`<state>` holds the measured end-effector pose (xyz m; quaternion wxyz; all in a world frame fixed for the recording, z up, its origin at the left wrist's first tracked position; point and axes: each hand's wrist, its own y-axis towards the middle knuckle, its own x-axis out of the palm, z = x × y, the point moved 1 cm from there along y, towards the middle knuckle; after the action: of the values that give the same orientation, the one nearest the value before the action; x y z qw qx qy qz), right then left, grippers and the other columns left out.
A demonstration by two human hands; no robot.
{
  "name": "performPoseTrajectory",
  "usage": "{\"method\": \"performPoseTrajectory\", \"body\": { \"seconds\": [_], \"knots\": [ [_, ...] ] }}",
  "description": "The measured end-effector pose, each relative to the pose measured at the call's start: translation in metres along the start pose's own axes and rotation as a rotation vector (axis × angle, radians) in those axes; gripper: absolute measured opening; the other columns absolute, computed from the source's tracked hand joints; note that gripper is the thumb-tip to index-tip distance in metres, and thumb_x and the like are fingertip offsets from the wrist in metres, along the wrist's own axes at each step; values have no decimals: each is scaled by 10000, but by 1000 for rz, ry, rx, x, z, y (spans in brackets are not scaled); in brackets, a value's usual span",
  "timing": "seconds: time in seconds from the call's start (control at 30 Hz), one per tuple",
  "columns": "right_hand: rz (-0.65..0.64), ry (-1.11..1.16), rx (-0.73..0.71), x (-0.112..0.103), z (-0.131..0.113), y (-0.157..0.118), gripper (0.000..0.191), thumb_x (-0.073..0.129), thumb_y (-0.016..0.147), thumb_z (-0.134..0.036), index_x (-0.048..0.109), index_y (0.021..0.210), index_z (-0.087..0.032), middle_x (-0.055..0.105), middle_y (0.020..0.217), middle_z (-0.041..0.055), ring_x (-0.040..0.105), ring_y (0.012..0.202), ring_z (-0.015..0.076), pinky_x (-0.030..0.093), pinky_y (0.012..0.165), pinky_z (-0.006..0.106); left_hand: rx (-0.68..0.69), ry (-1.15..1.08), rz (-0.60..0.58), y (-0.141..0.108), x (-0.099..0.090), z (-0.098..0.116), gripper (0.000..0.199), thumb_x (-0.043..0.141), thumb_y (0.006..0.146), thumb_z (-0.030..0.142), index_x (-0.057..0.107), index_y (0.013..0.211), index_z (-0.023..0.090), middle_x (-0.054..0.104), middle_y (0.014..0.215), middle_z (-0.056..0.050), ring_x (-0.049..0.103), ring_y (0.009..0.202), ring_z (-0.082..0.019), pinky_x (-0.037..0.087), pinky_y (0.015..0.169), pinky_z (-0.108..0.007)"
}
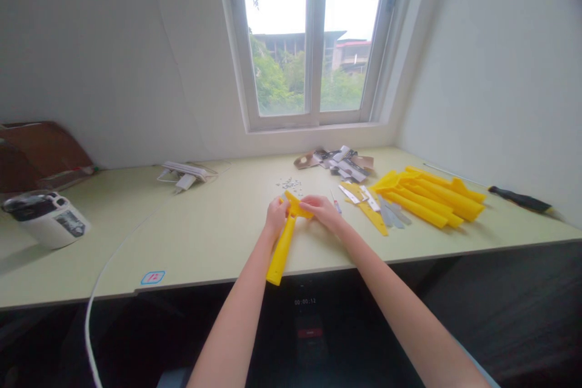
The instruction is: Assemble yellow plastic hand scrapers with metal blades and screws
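Both hands hold a yellow T-shaped plastic scraper handle [282,248] near the table's front edge, its round grip slanting down towards me. My left hand [276,216] is closed around the left side of its head. My right hand [319,208] pinches the right end of the head. Just behind lies a scatter of small screws [290,183]. A small screwdriver [335,201] rests right of my right hand. Farther right are flat yellow plates [375,219], white strips [349,194] and grey metal blades [393,214], beside a pile of yellow scraper handles [436,199].
Torn cardboard packaging [345,163] lies at the back below the window. A long black-handled tool [521,199] is at the far right. On the left are a power strip [184,174], a white mug-like container [57,224] and a white cable [109,264] hanging over the edge.
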<state>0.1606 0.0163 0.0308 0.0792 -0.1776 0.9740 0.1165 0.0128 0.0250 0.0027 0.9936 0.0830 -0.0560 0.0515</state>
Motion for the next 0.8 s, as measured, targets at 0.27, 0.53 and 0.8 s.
{"method": "performPoseTrajectory", "body": {
  "seconds": [0.27, 0.53, 0.8],
  "knots": [
    [18, 91, 58, 3, 0, -3, 306, 646, 621, -419, 606, 781, -161, 580, 764, 32, 577, 677, 148, 478, 468, 219, -2, -30, -4, -5, 2, 8, 35, 460, 638, 172, 457, 606, 157, 449, 505, 48, 393, 434, -67, 303, 435, -208],
    [42, 99, 58, 4, -3, -3, 300, 634, 625, -412, 625, 758, -143, 585, 723, 36, 552, 651, 134, 445, 448, 200, -24, -34, -12, -1, 2, 2, 74, 441, 686, 203, 434, 620, 170, 451, 515, 39, 404, 435, -79, 316, 448, -218],
    [37, 53, 29, 4, 0, -3, 301, 617, 634, -425, 624, 736, -143, 593, 693, 34, 536, 592, 122, 416, 437, 206, 14, -62, 37, -1, 1, 1, 245, 422, 758, 360, 459, 600, 177, 477, 509, 9, 431, 458, -106, 337, 466, -234]
  ]
}}
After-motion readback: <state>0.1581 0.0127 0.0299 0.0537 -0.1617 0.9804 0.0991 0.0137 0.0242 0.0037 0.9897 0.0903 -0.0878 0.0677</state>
